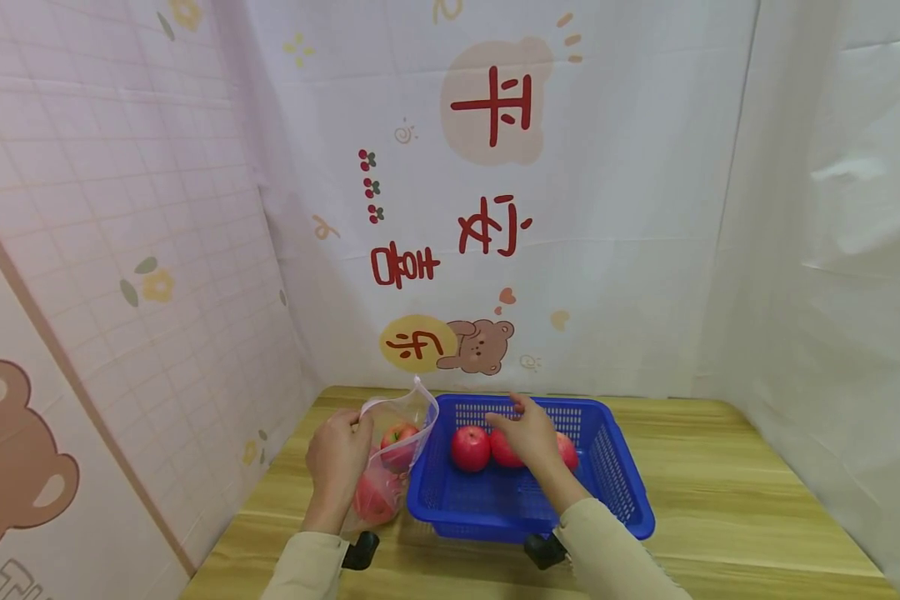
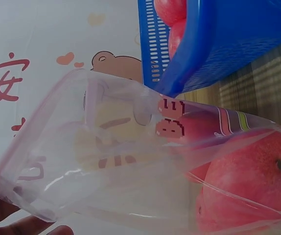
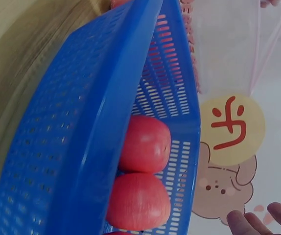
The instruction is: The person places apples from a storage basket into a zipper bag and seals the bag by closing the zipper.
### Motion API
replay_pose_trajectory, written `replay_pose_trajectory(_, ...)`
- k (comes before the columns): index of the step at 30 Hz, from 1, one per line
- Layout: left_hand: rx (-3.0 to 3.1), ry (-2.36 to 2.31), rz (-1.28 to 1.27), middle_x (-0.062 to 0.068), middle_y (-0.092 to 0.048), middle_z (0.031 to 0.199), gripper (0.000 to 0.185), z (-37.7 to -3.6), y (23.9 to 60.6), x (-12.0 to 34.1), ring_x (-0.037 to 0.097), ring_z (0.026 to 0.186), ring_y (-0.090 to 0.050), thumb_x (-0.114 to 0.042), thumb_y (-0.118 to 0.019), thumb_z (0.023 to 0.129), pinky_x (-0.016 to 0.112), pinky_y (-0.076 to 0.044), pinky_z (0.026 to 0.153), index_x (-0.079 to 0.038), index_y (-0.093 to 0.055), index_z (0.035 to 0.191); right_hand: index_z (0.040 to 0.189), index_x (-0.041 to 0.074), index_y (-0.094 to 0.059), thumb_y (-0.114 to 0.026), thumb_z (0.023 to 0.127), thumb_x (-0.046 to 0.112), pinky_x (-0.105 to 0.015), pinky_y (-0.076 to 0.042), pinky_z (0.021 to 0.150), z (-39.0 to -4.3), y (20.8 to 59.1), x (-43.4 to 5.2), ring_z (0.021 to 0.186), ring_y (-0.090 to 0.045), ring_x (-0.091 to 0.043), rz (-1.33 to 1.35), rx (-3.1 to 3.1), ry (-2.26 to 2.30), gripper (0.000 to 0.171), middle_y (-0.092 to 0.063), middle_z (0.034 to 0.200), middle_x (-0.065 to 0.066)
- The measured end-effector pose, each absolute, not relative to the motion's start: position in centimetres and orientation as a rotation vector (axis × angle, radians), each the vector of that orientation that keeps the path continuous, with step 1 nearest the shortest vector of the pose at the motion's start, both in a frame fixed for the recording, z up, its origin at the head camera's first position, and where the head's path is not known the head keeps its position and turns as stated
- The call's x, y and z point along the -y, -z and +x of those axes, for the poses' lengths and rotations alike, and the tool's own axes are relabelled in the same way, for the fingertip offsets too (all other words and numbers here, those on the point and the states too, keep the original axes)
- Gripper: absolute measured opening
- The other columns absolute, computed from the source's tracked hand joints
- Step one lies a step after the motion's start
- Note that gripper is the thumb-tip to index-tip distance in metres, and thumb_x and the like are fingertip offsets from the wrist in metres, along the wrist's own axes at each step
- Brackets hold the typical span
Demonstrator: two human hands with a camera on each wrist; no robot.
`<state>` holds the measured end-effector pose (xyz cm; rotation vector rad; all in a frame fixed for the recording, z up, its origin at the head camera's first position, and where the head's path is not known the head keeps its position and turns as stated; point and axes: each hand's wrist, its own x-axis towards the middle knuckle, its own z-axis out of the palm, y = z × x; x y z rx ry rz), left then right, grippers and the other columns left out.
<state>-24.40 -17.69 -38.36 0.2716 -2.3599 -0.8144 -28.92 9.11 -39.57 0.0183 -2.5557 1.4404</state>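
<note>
My left hand (image 1: 337, 457) pinches the top edge of a clear plastic bag (image 2: 126, 196) with a pale pink trim and printed letters. Its mouth gapes toward the basket, and several red apples (image 2: 253, 178) lie in its lower part. Over the blue basket (image 1: 628, 475) hovers my right hand (image 1: 532, 435), fingers spread and nothing held. Beneath it, red apples (image 1: 470, 448) sit in a row along the basket's far side, partly hidden by the hand. In the right wrist view, two apples (image 3: 139, 200) show side by side past the basket's rim, with a third cut off at the bottom edge.
The basket and bag stand side by side on a wood-grain table (image 1: 727, 492). White printed cloth (image 1: 630, 208) with red characters and a bear rises behind the table, and similar cloth walls stand at both sides. Black wrist mounts (image 1: 362, 552) sit at the cuffs of the cream sleeves.
</note>
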Motion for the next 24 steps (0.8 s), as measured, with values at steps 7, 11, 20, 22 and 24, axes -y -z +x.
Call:
replay_pose_trajectory(7,2.349,0.812,0.258,0.008,-0.074,0.095,0.025,-24.2,38.6,18.0,0.036,0.083,-0.068,-0.025,-0.059,0.091,0.050,-0.045,0.055,-0.017,-0.072,0.071,0.139,0.000,-0.053,-0.074,0.089,0.028,-0.055,-0.047,0.095,-29.0,39.6,-10.5,0.116,-0.059,-0.041,-0.002,2.572,-1.429,0.061,-0.056,0.132,-0.029)
replay_pose_trajectory(11,2.346,0.791,0.246,0.006,-0.073,0.091,0.026,-24.1,38.6,18.2,0.035,0.079,-0.067,-0.025,-0.060,0.091,0.048,-0.043,0.053,-0.017,-0.070,0.068,0.140,0.000,-0.052,-0.073,0.089,0.029,-0.056,-0.045,0.097,-29.1,39.8,-11.3,0.118,-0.058,-0.042,-0.040,2.596,-1.425,0.062,-0.055,0.133,-0.029)
replay_pose_trajectory(20,2.359,0.781,0.236,0.005,-0.072,0.086,0.026,-23.8,38.7,18.7,0.033,0.074,-0.066,-0.025,-0.059,0.091,0.044,-0.042,0.051,-0.016,-0.070,0.070,0.143,-0.001,-0.048,-0.071,0.090,0.030,-0.056,-0.042,0.100,-29.2,40.2,-13.0,0.122,-0.053,-0.045,-0.069,2.616,-1.389,0.065,-0.053,0.135,-0.031)
replay_pose_trajectory(22,2.359,0.783,0.238,0.007,-0.073,0.090,0.025,-23.9,38.7,18.8,0.035,0.076,-0.067,-0.026,-0.059,0.092,0.046,-0.043,0.053,-0.015,-0.074,0.075,0.144,-0.001,-0.047,-0.070,0.091,0.031,-0.056,-0.040,0.102,-29.2,40.3,-13.4,0.125,-0.051,-0.046,-0.106,2.628,-1.403,0.066,-0.051,0.137,-0.031)
replay_pose_trajectory(24,2.368,0.787,0.244,0.008,-0.073,0.088,0.025,-23.9,38.8,18.9,0.035,0.075,-0.066,-0.027,-0.059,0.092,0.046,-0.043,0.052,-0.014,-0.075,0.078,0.144,-0.001,-0.046,-0.069,0.091,0.032,-0.057,-0.038,0.104,-29.3,40.4,-13.7,0.127,-0.048,-0.046,-0.134,2.637,-1.409,0.066,-0.050,0.138,-0.030)
